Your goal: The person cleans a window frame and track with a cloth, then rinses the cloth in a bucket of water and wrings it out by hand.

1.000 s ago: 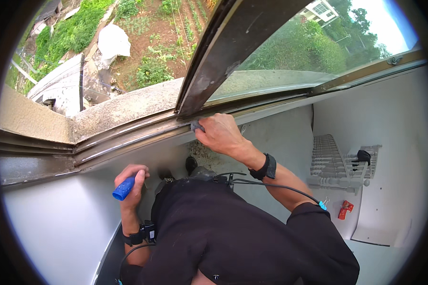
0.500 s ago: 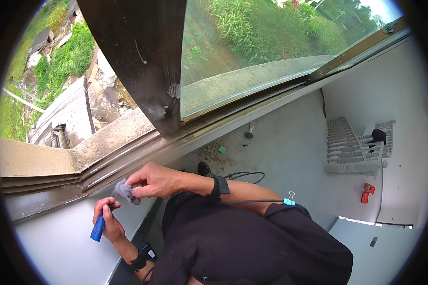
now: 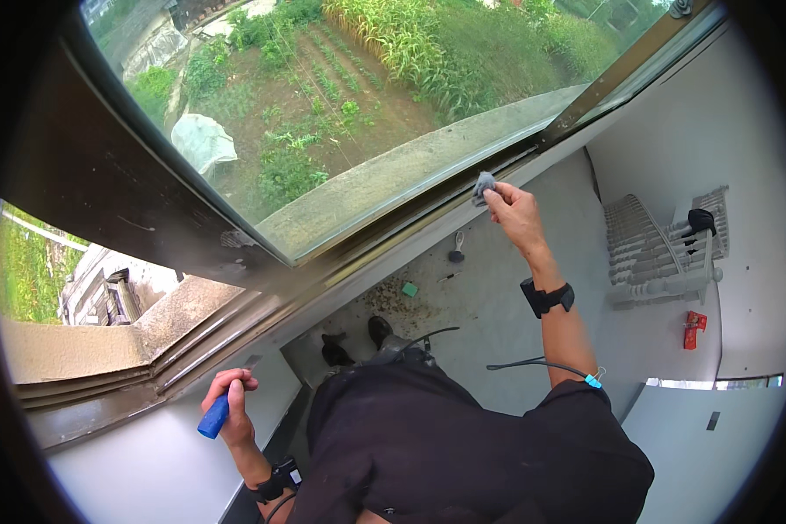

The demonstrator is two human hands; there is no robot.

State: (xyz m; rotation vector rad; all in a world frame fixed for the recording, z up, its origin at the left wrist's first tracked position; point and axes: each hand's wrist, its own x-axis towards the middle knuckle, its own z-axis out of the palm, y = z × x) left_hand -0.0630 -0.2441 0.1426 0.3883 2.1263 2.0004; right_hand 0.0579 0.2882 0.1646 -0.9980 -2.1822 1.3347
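Observation:
My left hand [image 3: 229, 410] is closed round a tool with a blue handle [image 3: 212, 417], low beside the inner wall under the window. A thin greyish end seems to show above the fingers, but its shape is too small to make out. Out to the right, my right hand [image 3: 517, 214] pinches a crumpled grey cloth [image 3: 484, 185] near the window's sill. The cloth looks apart from the sliding track [image 3: 323, 284], though its distance is hard to judge. Dark, grimy metal grooves line that track.
A glass pane in a dark frame [image 3: 175, 192] stands above the track. Below, the floor holds scattered debris [image 3: 402, 301], a green block [image 3: 409, 289] and a brush [image 3: 457, 248]. A white balustrade [image 3: 655, 253] and a red packet [image 3: 694, 330] are at the right.
My right hand has swung away from the left, up and right along the sill, carrying the grey cloth off the tool. My left hand has shifted slightly right, still gripping the blue handle.

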